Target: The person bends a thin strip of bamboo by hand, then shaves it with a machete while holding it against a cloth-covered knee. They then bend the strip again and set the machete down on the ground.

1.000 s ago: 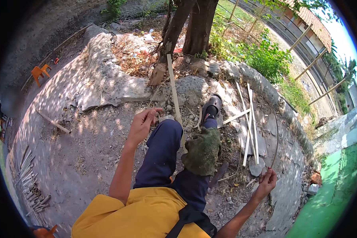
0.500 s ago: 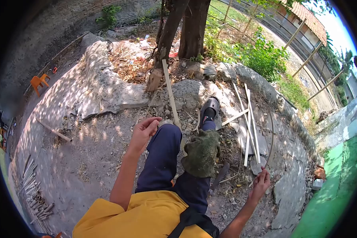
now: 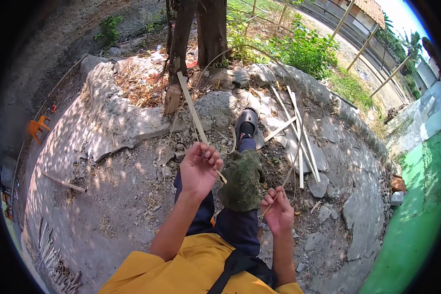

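Note:
My right hand [image 3: 278, 208] pinches a thin, brownish bamboo strip [image 3: 294, 159] above my right thigh. The strip rises from these fingers, bends in a wide arc in front of the tree and comes down toward my left hand [image 3: 201, 169]. The left fingers are curled around what looks like its other end, and a short tan tip shows just past them. A dark green, worn cloth pad [image 3: 241, 181] lies over my right knee, between the two hands. Behind the left hand leans a pale flat slat [image 3: 193, 109], its lower part hidden.
Several pale slats [image 3: 303, 137] lie crossed on the broken concrete to the right of my black shoe [image 3: 249, 120]. Tree trunks [image 3: 211, 34] stand ahead behind a low, broken concrete edge [image 3: 132, 125]. An orange chair [image 3: 38, 128] and a pile of sticks [image 3: 54, 255] are at left.
Both hands have come closer together, the right moving left and the left moving right over my legs. The strip now bends in an arc. The view has shifted slightly right.

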The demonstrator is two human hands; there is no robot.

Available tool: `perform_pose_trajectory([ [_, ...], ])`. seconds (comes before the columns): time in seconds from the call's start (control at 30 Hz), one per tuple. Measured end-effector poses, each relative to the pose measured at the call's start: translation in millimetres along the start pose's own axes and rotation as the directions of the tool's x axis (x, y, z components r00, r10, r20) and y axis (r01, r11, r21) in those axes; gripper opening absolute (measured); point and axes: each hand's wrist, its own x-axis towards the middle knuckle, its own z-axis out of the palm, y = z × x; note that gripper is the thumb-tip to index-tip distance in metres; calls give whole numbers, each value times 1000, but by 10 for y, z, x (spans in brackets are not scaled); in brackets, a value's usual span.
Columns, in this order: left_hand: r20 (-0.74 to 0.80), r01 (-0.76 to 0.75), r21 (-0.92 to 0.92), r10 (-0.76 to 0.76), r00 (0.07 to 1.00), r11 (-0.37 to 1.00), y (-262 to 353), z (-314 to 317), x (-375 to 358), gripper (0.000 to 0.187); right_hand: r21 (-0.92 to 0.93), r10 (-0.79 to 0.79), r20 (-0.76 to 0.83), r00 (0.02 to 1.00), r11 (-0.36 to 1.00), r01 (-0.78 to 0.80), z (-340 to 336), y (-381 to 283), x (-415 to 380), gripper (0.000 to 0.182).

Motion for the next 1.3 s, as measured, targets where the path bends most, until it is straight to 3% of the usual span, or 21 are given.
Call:
perform_pose_trajectory([
  [0.13, -12, 78, -12, -78, 997, 997, -206, 44, -64, 25, 54, -2, 25, 1000, 999, 0, 125, 84, 5, 13],
  [0.3, -80, 82, 132, -71, 994, 988, -278, 5, -106, 24, 34, -52, 186, 981, 998, 46, 129, 14, 7, 12],
  [0.53, -119, 61, 251, -32, 992, 966, -171, -76, -165, 22, 151, -146, 154, 977, 981, 122, 84, -208, -18, 12],
  [0.97, -95, 34, 261, -10, 995, 965, -80, -191, -205, 21, 353, -290, 100, 952, 905, 238, 44, -402, 24, 15],
  [1.2, -91, 144, 122, -133, 987, 982, -334, -34, -311, 24, 439, -323, 87, 942, 862, 255, 230, -286, 125, 15],
  [1.3, 2, 131, -18, -131, 991, 991, -426, 5, -303, 22, 419, -295, 122, 948, 881, 221, 306, -191, 150, 16],
])
